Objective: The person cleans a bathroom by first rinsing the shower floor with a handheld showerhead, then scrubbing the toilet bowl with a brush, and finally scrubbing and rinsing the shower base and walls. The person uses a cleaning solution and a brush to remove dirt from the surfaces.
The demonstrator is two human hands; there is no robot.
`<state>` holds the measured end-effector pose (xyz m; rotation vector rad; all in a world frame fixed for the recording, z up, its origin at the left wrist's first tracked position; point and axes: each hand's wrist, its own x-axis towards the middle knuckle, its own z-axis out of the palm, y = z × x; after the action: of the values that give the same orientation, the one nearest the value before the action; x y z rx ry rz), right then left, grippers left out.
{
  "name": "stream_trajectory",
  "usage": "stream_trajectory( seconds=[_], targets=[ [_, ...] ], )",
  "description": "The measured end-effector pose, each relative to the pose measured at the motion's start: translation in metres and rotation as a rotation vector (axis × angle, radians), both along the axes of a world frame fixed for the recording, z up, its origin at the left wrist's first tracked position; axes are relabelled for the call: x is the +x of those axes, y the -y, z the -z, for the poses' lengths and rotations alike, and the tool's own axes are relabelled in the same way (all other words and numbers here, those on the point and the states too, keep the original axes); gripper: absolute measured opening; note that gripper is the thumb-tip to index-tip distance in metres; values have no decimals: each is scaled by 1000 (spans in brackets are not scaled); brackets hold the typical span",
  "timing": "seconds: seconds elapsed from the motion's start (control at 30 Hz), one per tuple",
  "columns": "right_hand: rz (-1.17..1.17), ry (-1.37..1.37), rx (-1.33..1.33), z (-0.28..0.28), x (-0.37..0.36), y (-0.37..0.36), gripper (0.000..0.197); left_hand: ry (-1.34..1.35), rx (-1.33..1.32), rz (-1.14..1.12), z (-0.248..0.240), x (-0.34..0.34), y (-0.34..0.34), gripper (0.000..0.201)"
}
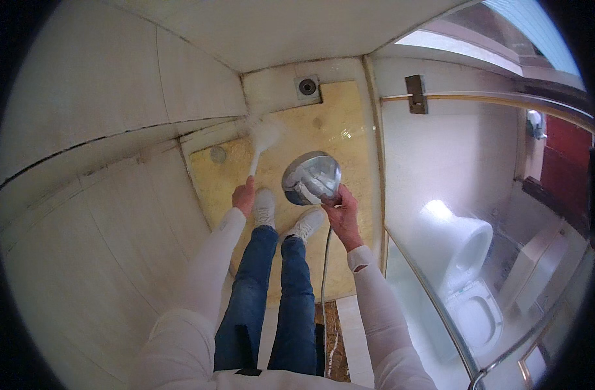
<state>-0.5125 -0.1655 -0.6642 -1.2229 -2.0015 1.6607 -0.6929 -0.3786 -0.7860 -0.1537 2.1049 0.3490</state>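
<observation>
Fingers (244, 195) around brush (263, 138), shower head (311, 177) rightward

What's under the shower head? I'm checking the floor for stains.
Under the shower head in the right hand lies yellowish floor. The patch directly beneath is covered; the drain shows farther off.

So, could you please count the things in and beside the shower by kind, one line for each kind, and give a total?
Brush, in the left hand: 1
Shower head, in the right hand: 1
White shoes: 2
Floor drains: 2
Toilet: 1
Total: 7
</observation>
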Motion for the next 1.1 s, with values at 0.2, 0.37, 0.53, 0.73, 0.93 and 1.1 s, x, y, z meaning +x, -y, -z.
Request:
stream_trajectory(
  seconds=[0.2, 0.37, 0.53, 0.73, 0.93, 1.1],
  targets=[
    [132, 73, 227, -41, -3, -15, 20, 156, 139, -504, -31, 0, 35, 62],
    [363, 98, 214, -87, 2, -25, 18, 246, 125, -655, -77, -4, 61, 57],
    [533, 78, 365, -138, 14, -27, 18, 365, 258, -625, -95, -8, 93, 59],
    [728, 15, 331, -197, 48, -7, 28, 499, 228, -592, -98, -16, 133, 56],
    [897, -101, 298, -256, 102, 39, 19, 476, 308, -437, -119, -28, 146, 60],
    [1042, 284, 304, -313, 170, 103, 17, 332, 245, -241, -180, -30, 125, 59]
  ],
)
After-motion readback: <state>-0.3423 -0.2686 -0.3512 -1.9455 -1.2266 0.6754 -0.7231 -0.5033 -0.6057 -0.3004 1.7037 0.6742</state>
